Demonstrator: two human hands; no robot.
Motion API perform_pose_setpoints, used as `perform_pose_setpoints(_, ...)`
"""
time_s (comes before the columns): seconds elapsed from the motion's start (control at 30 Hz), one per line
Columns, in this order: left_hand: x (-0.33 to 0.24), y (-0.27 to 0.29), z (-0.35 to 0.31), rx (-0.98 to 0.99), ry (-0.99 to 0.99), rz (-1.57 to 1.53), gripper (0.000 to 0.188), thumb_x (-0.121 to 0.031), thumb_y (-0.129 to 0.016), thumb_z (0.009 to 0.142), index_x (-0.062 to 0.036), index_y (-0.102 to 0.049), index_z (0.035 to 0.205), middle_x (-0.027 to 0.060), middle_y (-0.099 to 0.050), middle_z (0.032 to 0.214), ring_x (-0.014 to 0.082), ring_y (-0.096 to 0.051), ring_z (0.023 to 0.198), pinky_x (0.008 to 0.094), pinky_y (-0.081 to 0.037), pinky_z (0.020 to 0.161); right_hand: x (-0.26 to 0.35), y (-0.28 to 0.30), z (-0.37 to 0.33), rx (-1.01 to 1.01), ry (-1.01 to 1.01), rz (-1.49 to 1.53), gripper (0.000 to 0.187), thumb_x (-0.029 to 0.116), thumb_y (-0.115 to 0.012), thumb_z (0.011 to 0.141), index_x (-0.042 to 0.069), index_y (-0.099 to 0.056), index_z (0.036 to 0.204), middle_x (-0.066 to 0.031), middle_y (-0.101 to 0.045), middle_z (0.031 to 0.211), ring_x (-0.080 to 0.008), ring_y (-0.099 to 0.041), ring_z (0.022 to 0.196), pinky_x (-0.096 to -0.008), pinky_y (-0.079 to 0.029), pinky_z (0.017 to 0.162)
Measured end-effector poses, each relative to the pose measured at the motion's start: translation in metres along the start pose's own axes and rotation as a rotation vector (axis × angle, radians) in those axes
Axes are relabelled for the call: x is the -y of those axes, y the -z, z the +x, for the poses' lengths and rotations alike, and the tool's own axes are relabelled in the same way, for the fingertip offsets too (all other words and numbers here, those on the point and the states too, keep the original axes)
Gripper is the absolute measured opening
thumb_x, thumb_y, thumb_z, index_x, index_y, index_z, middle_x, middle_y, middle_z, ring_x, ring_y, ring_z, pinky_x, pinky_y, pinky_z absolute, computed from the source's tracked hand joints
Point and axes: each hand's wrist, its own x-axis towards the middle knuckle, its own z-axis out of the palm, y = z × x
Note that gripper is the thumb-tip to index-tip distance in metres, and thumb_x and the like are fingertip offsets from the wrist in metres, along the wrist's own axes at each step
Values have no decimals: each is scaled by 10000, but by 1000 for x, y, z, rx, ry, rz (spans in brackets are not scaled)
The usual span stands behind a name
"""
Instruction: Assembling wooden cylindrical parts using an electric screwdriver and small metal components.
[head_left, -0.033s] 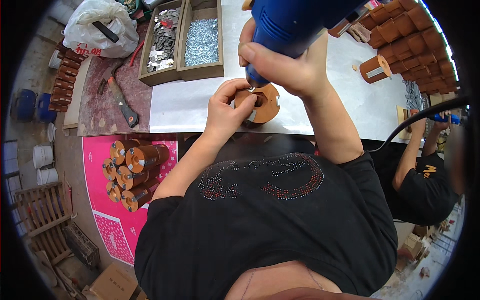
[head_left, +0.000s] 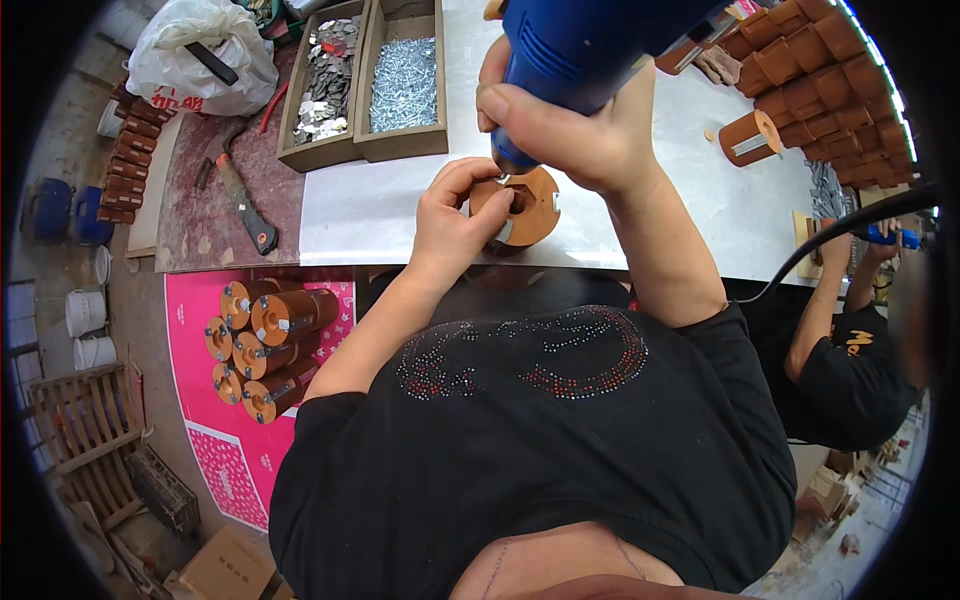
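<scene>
My right hand (head_left: pixel 570 135) is wrapped round a blue power screwdriver (head_left: pixel 560 60), held upright with its nose pointing down. The nose meets the top of a round brown wooden cylinder (head_left: pixel 540 215) with a hole in its middle. The cylinder stands near the front edge of the white-covered table. My left hand (head_left: pixel 455 215) grips it from the left, thumb by the hole and fingers near the tool's nose. Small metal pieces show on the cylinder's rim; what lies right under the nose is mostly hidden by fingers.
Beyond my left hand, a wooden tray (head_left: pixel 447 100) holds screws and flat metal pieces. A hammer-like tool (head_left: pixel 240 200) lies left. Finished-looking cylinders (head_left: pixel 270 345) stack on pink sheeting below. More cylinders (head_left: pixel 810 90) pile at far right. A co-worker (head_left: pixel 840 350) works at right, near a black cable (head_left: pixel 840 232).
</scene>
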Motion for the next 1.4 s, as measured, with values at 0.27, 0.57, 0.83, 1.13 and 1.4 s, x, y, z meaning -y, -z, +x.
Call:
perform_pose_setpoints(0.27,4,-4,-1,-57,-170,46,260,-57,-615,692,-5,-576,944,74,-530,926,140,-547,838,242,-443,727,-2,-1,-1,55,-58,-19,320,60,-649,655,-20,-491,921,-86,-583,678,-138,-576,572,-233,-476,522)
perform_pose_setpoints(0.57,-3,-7,-3,-80,-89,-63,322,-75,-612,723,5,-516,1020,71,-563,917,120,-553,827,251,-450,744,-2,-5,2,54,45,-70,354,86,-661,634,-12,-494,931,-64,-583,651,-105,-561,567,-215,-463,533)
perform_pose_setpoints(0.83,-3,-5,-4,-71,-41,-31,276,-77,-625,704,8,-537,951,73,-571,900,122,-564,811,247,-453,707,4,-10,1,41,1,-121,185,83,-641,637,0,-542,768,-63,-575,619,-109,-555,532,-207,-455,491)
perform_pose_setpoints(1.13,2,-7,-3,-121,-114,69,286,-83,-620,699,12,-558,962,75,-527,892,132,-559,783,245,-450,701,1,-7,5,89,-71,-59,437,76,-655,620,-24,-483,1009,-89,-587,673,-132,-579,587,-253,-485,562)
perform_pose_setpoints(1.4,5,-9,-3,-165,-177,120,293,-103,-619,686,-5,-575,959,97,-544,867,179,-563,767,262,-451,695,4,-1,3,32,-85,27,489,48,-631,620,-25,-417,1053,-95,-579,695,-149,-582,617,-259,-474,599)
